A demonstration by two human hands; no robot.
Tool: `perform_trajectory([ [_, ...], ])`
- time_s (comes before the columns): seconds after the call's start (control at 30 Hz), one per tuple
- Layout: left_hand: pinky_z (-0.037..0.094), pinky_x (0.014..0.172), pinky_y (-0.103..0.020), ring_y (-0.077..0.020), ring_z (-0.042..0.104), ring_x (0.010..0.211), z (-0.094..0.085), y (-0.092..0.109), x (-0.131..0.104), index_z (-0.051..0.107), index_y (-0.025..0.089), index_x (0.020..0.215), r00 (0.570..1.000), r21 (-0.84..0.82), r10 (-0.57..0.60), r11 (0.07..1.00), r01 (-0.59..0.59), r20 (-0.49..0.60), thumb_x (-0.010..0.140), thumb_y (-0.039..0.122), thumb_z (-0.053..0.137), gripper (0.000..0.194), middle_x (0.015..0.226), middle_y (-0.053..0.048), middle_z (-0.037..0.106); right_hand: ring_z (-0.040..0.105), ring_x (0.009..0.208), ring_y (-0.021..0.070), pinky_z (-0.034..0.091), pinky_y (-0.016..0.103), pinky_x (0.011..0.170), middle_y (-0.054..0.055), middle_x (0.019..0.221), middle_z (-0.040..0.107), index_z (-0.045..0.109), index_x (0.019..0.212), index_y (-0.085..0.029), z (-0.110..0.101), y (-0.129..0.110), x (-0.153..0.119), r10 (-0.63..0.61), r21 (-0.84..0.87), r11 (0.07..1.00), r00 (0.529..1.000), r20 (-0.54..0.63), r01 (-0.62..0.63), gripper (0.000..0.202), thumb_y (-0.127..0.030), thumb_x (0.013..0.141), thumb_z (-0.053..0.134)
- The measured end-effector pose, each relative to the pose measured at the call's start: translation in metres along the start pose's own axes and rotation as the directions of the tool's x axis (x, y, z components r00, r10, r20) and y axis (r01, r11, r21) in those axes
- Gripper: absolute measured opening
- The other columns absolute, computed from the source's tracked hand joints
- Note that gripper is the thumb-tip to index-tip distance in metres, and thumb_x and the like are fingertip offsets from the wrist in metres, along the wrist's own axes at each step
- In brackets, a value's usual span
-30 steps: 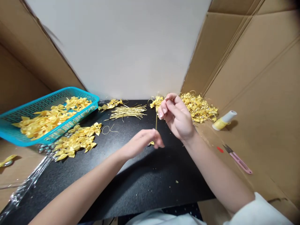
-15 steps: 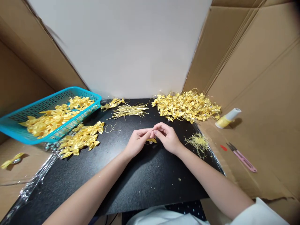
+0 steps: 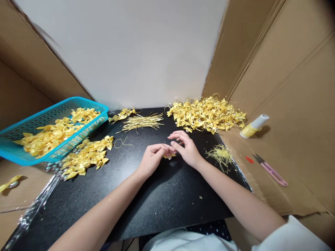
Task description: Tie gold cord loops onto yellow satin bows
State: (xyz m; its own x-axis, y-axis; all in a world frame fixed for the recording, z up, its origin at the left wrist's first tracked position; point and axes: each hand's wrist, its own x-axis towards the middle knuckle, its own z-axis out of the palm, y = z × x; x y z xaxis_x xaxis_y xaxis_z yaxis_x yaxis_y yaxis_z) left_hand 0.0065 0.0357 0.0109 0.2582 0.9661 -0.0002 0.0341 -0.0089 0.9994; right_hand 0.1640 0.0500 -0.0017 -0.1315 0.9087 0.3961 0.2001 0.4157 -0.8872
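My left hand [image 3: 154, 157] is closed in a pinch above the middle of the black tabletop. Just below its fingertips shows a small yellow ribbon bow [image 3: 169, 157] with a silvery bead or bell; most of it is hidden behind my fingers. My right hand [image 3: 186, 148] is beside it, fingers spread and the thumb near the left fingertips. Whether a thin cord runs between the two hands is too small to tell. Behind them lies a bundle of gold cords [image 3: 142, 122]. One loose looped cord [image 3: 123, 142] rests left of my left hand.
A blue basket [image 3: 15, 129] of yellow bows stands at left, more bows [image 3: 87, 157] and silvery beads [image 3: 53, 166] beside it. A large pile of corded bows [image 3: 206, 113] lies back right. Cord scraps [image 3: 221, 157], pink-handled snips [image 3: 272, 171] and a thread spool [image 3: 253, 127] are at right.
My right fingers have parted from the left fingertips and spread upward. My left hand keeps its pinch in nearly the same place. The whole view has shifted slightly.
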Motion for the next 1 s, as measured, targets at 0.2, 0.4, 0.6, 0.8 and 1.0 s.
perform_trajectory([
  [0.2, 0.052, 0.076, -0.030, -0.0154, 0.063, 0.070, 0.000, -0.003, 0.005, 0.055, 0.015, 0.051, 0.981, -0.338, -0.154, 0.935, 0.107, -0.115, 0.065, 0.027, 0.061, 0.019, 0.074, -0.006, 0.072, 0.053, 0.093, 0.0214, 0.045, 0.040, 0.085, 0.004, 0.095, 0.061, 0.072, 0.079, -0.026, 0.001, -0.005, -0.010, -0.224, -0.269, 0.941, 0.973, -0.045, 0.204, 0.011, -0.020, 0.081, 0.063],
  [0.4, 0.049, 0.067, -0.023, -0.0103, 0.057, 0.062, 0.000, -0.006, 0.006, 0.060, 0.014, 0.055, 0.972, -0.422, -0.198, 0.898, 0.126, -0.129, 0.065, 0.026, 0.065, 0.017, 0.061, -0.001, 0.063, 0.050, 0.093, 0.0247, 0.044, 0.044, 0.082, 0.006, 0.096, 0.062, 0.076, 0.088, -0.032, 0.015, -0.005, -0.019, -0.246, -0.372, 0.909, 0.962, -0.115, 0.188, 0.020, -0.019, 0.085, 0.061],
  [0.6, 0.050, 0.066, -0.022, -0.0096, 0.056, 0.060, 0.006, -0.004, 0.004, 0.064, 0.013, 0.056, 0.967, -0.484, -0.227, 0.863, 0.147, -0.111, 0.064, 0.024, 0.067, 0.013, 0.059, 0.000, 0.062, 0.051, 0.096, 0.0258, 0.044, 0.046, 0.083, 0.005, 0.101, 0.066, 0.075, 0.097, -0.034, 0.020, -0.001, -0.023, -0.225, -0.392, 0.909, 0.958, -0.177, 0.141, 0.022, -0.022, 0.087, 0.061],
  [0.8, 0.051, 0.068, -0.022, -0.0110, 0.060, 0.063, 0.009, -0.004, 0.001, 0.066, 0.012, 0.053, 0.970, -0.533, -0.224, 0.834, 0.142, -0.093, 0.064, 0.022, 0.068, 0.015, 0.059, -0.002, 0.065, 0.054, 0.094, 0.0231, 0.045, 0.042, 0.083, 0.004, 0.098, 0.067, 0.075, 0.094, -0.030, 0.020, -0.003, -0.023, -0.263, -0.446, 0.883, 0.941, -0.213, 0.145, 0.017, -0.021, 0.082, 0.068],
  [1.0, 0.048, 0.059, -0.017, -0.0104, 0.060, 0.062, 0.011, -0.001, 0.002, 0.065, 0.012, 0.048, 0.969, -0.563, -0.218, 0.818, 0.114, -0.120, 0.058, 0.021, 0.070, 0.014, 0.058, -0.003, 0.065, 0.054, 0.094, 0.0217, 0.045, 0.040, 0.085, 0.003, 0.097, 0.066, 0.075, 0.079, -0.027, 0.021, -0.006, -0.024, -0.300, -0.482, 0.860, 0.930, -0.214, 0.166, 0.008, -0.020, 0.078, 0.073],
])
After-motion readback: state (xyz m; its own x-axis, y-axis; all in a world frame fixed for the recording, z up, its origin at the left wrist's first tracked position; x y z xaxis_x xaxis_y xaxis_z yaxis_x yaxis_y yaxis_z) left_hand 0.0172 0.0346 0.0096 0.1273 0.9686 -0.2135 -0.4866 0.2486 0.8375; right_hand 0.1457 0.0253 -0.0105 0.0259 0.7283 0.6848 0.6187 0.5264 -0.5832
